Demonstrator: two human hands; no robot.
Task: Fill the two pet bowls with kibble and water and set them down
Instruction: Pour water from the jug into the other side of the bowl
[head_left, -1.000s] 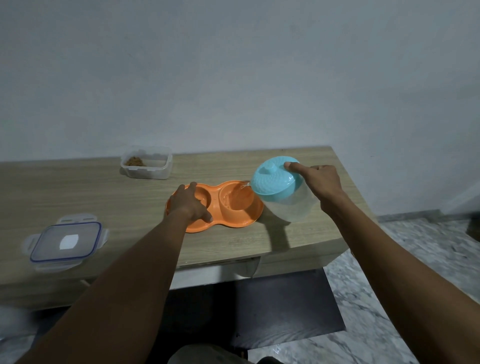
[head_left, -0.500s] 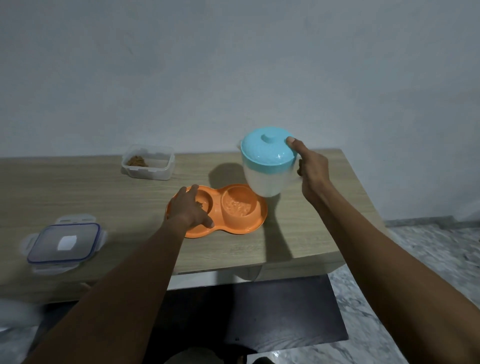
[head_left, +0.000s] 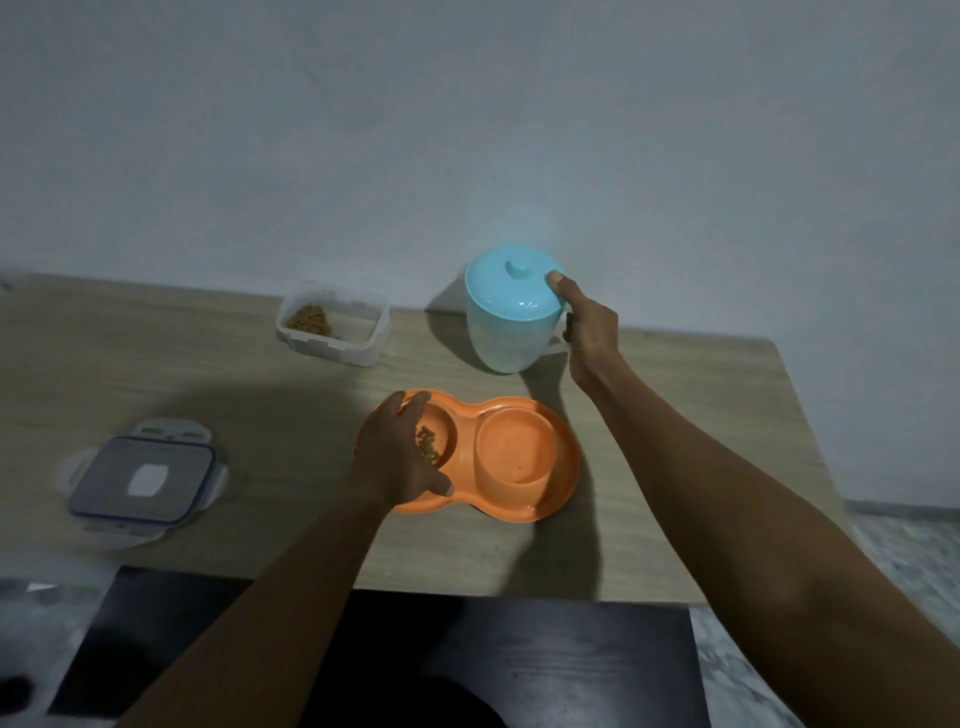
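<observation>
Your left arm reaches forward from the lower left, forearm bare, wrist straight. Your left hand (head_left: 400, 457) lies palm down over the left end of the dish (head_left: 564, 467), fingers curled over its far rim and thumb on the near rim. Your right arm stretches further out from the right. Your right hand (head_left: 589, 327) grips the handle of the jug (head_left: 504, 338), thumb pressed on the lid (head_left: 498, 296).

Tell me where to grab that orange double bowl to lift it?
By the rim at both ends, a hand from each side: the orange double bowl is wide, with kibble and seemingly water in open wells, so it must stay level. The left hand grips its left end.
</observation>
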